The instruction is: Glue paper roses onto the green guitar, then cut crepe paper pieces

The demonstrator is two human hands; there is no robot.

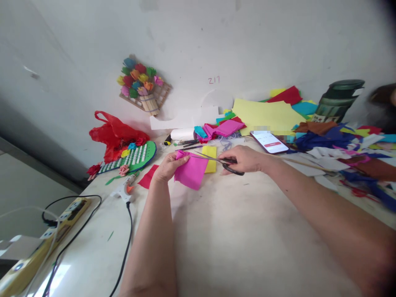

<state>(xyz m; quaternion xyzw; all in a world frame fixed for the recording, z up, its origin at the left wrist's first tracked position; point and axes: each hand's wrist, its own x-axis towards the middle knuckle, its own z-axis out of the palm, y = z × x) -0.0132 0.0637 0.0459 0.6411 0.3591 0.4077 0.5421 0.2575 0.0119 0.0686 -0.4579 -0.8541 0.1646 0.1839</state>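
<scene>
My left hand pinches the upper left corner of a bright pink sheet of crepe paper, which hangs down over the table. In my right hand is a pair of black-handled scissors. Their blades are parted and point left, lying along the top edge of the pink paper; whether they are cutting into it I cannot tell. Behind the pink sheet a yellow piece of paper lies on the table. A red piece of paper rests just left of my left hand.
A hot glue gun with a black cord lies at left, near a power strip. A green craft board and red plastic bag stand behind. Rightward are a phone, paper scraps and a dark green bottle.
</scene>
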